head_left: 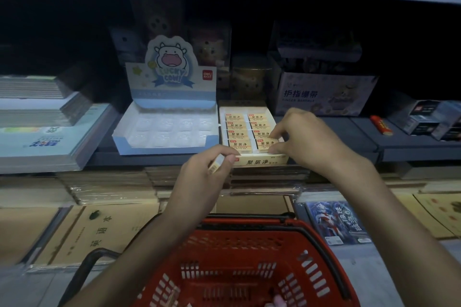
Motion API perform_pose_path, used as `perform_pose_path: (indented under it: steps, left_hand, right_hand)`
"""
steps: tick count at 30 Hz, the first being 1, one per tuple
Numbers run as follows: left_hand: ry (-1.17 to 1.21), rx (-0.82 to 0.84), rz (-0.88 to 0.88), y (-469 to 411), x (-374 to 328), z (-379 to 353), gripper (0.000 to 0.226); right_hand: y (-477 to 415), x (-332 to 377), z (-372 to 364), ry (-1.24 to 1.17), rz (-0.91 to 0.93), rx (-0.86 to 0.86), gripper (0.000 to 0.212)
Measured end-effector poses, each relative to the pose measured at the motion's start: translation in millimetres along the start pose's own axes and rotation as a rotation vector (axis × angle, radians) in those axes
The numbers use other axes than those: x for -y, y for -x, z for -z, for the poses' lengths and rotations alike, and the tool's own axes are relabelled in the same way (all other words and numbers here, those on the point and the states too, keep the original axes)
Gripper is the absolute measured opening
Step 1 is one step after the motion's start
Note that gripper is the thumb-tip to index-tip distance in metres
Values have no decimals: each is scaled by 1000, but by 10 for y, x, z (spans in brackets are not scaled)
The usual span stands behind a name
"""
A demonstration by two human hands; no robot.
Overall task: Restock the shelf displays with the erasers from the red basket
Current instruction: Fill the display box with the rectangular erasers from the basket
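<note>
A cream display box (259,160) on the middle shelf holds two columns of yellow-sleeved erasers (236,132). My right hand (306,136) pinches the nearest eraser in the right column (264,145), thumb and finger on its right end. My left hand (207,174) hovers just in front of the box's left corner, closed on another eraser (216,163) held on edge. The red basket (239,266) sits below my forearms; a pink item (277,303) shows at its bottom edge.
Left of the eraser box stands a blue-and-white "Lucky Cow" display tray (164,132) with bare plastic wells. A purple finger-bandage box (321,93) is behind on the right. Notebook stacks (42,129) lie left; exercise books (104,229) cover the lower shelf.
</note>
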State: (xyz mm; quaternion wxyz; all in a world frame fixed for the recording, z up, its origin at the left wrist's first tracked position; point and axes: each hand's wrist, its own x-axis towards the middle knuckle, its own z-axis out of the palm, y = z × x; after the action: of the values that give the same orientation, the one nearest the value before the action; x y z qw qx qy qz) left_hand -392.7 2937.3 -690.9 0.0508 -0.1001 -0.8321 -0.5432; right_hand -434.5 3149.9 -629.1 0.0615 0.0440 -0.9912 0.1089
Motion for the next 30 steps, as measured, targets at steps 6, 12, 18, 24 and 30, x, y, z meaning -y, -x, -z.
perform_pose_path:
  steps: [6,12,18,24,30]
  left_hand:
    - [-34,15,36,-6,-41,5,15]
    - [201,-34,65,-9,-261,127,12]
    - [699,279,259,-38,-304,281,19]
    - [703,458,224,26,-410,258,36]
    - [771,451,288,-20,-347,285,41]
  right_hand:
    - [18,45,-4,61,-15,-18,35]
    - [120,62,115,-84,16,-64,26]
    - [349,427,327,-505,198,-57,12]
    - [365,597,193,-704,204,130,12]
    - [406,464,266,-866,102,187,13]
